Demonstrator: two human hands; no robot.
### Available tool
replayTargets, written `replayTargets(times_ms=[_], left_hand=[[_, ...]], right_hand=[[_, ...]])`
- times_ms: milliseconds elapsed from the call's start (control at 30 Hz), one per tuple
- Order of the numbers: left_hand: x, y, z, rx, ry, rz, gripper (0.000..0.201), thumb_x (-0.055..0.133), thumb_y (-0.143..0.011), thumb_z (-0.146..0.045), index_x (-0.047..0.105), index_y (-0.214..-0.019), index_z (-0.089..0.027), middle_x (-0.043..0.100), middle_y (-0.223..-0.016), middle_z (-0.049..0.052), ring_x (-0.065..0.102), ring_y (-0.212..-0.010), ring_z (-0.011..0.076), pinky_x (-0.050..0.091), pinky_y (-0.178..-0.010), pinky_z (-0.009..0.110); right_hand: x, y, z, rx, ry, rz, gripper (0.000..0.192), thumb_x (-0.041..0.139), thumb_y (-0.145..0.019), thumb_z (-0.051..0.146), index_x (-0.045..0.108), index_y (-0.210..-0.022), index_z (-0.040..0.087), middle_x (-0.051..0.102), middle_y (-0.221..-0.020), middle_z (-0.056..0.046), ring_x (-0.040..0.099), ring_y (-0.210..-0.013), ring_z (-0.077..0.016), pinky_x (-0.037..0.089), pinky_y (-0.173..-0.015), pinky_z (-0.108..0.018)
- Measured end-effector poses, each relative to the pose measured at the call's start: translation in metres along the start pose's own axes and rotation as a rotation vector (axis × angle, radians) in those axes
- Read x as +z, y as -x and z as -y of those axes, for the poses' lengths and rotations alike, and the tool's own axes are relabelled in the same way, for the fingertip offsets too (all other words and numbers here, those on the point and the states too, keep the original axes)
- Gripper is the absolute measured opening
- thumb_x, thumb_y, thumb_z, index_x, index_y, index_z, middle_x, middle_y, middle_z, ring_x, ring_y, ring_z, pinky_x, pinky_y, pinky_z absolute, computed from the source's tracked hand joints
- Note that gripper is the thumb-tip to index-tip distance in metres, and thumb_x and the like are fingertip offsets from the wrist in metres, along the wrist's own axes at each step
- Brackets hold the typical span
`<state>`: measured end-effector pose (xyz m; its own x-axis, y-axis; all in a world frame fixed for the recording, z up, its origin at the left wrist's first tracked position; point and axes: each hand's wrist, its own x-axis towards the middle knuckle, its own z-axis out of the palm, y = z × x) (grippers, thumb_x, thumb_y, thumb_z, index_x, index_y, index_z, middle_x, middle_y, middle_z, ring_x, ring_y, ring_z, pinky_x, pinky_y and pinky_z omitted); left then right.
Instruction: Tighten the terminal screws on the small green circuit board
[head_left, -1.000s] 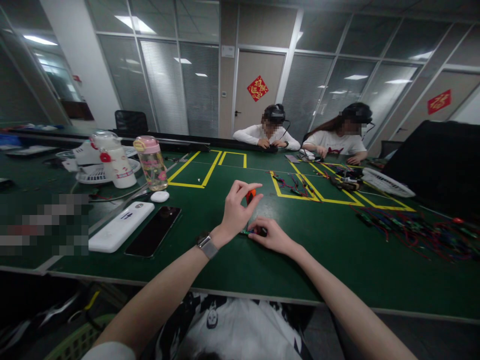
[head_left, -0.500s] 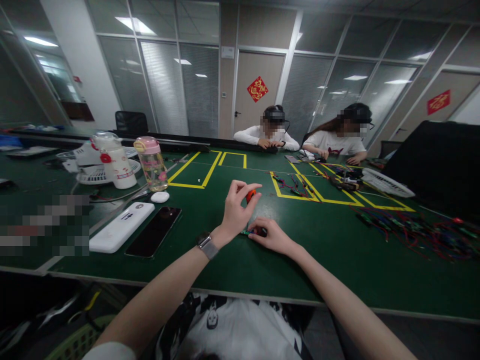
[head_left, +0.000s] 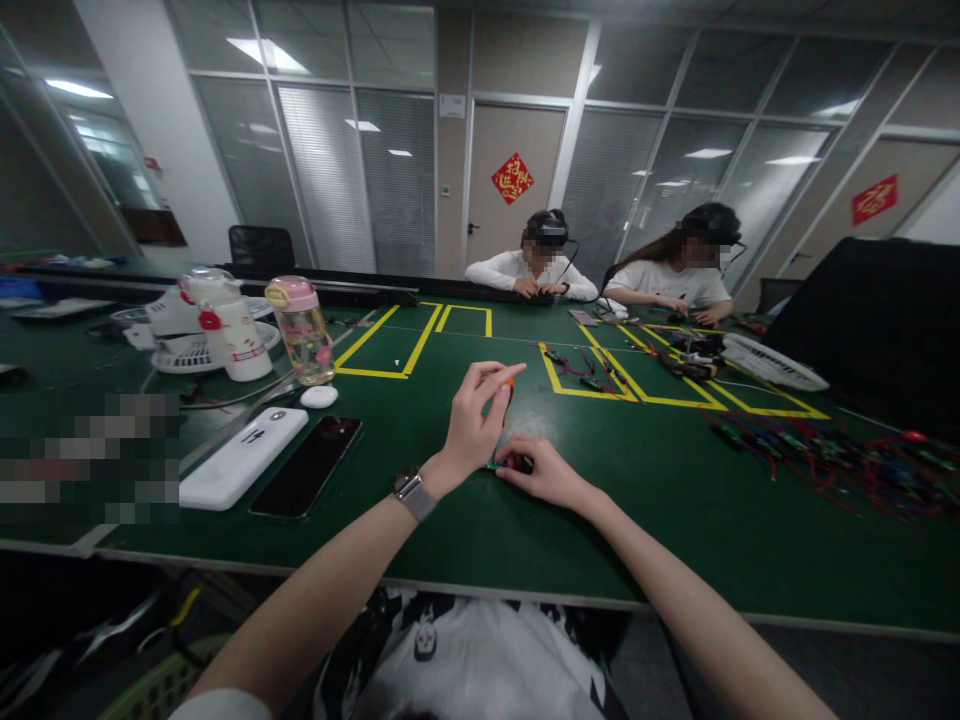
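Observation:
My left hand [head_left: 474, 412], with a watch [head_left: 412, 492] on its wrist, is closed around the orange-and-black handle of a small upright screwdriver [head_left: 511, 386]. Most of the tool is hidden by the fingers. Low on the green table, my right hand [head_left: 541, 470] pinches a small green circuit board [head_left: 492, 464] with wires. The board lies just under the left hand, and its far part is covered by my fingers. I cannot see whether the screwdriver's tip touches it.
To the left are a black phone [head_left: 307, 467], a white power bank [head_left: 246, 458], a white case [head_left: 319, 397] and a pink-lidded bottle [head_left: 302, 335]. Wired boards [head_left: 847, 455] heap at right; others [head_left: 589, 370] lie inside yellow tape. Two people sit across the table.
My left fingers have shifted round the handle: the index finger is straighter and the thumb has moved, covering more of the orange. My right hand stays on the board.

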<state>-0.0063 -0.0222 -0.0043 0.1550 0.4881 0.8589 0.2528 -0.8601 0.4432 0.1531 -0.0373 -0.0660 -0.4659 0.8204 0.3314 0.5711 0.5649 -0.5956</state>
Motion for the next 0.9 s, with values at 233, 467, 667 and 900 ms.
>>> replayTargets(times_ms=[233, 467, 667, 900], left_hand=[[0.0000, -0.0008, 0.0003, -0.020, -0.007, -0.047, 0.027, 0.051, -0.092, -0.018, 0.060, -0.118, -0.020, 0.063, -0.102, 0.005, 0.060, -0.094, 0.0160, 0.048, -0.085, 0.030], [0.0015, 0.0001, 0.0000, 0.006, 0.003, -0.014, 0.026, 0.046, -0.095, -0.021, 0.062, -0.115, -0.021, 0.059, -0.099, 0.005, 0.057, -0.093, 0.0154, 0.047, -0.083, 0.029], [0.0016, 0.0000, 0.0014, -0.038, 0.049, -0.015, 0.029, 0.047, -0.095, -0.019, 0.057, -0.122, -0.021, 0.064, -0.102, 0.005, 0.060, -0.093, 0.0149, 0.047, -0.085, 0.029], [0.0004, -0.0004, 0.0008, -0.011, -0.005, 0.002, 0.026, 0.048, -0.095, -0.022, 0.062, -0.116, -0.022, 0.060, -0.100, 0.005, 0.058, -0.094, 0.0152, 0.047, -0.084, 0.028]], right_hand=[[-0.0004, 0.0005, 0.0012, 0.001, -0.003, 0.006, 0.010, 0.067, -0.079, 0.017, 0.071, -0.088, 0.016, 0.059, -0.076, -0.002, 0.054, -0.064, -0.0129, 0.043, -0.061, -0.025], [0.0010, -0.0003, -0.0010, -0.002, -0.009, -0.005, 0.010, 0.068, -0.078, 0.016, 0.071, -0.087, 0.015, 0.058, -0.073, -0.001, 0.053, -0.062, -0.0124, 0.042, -0.060, -0.025], [0.0009, 0.0004, -0.0019, -0.020, -0.006, -0.007, 0.010, 0.067, -0.078, 0.016, 0.070, -0.087, 0.016, 0.058, -0.074, -0.001, 0.054, -0.064, -0.0130, 0.043, -0.061, -0.025], [0.0011, 0.0004, -0.0018, -0.005, -0.008, -0.004, 0.010, 0.067, -0.079, 0.016, 0.071, -0.088, 0.014, 0.058, -0.074, -0.002, 0.054, -0.063, -0.0128, 0.043, -0.061, -0.025]])
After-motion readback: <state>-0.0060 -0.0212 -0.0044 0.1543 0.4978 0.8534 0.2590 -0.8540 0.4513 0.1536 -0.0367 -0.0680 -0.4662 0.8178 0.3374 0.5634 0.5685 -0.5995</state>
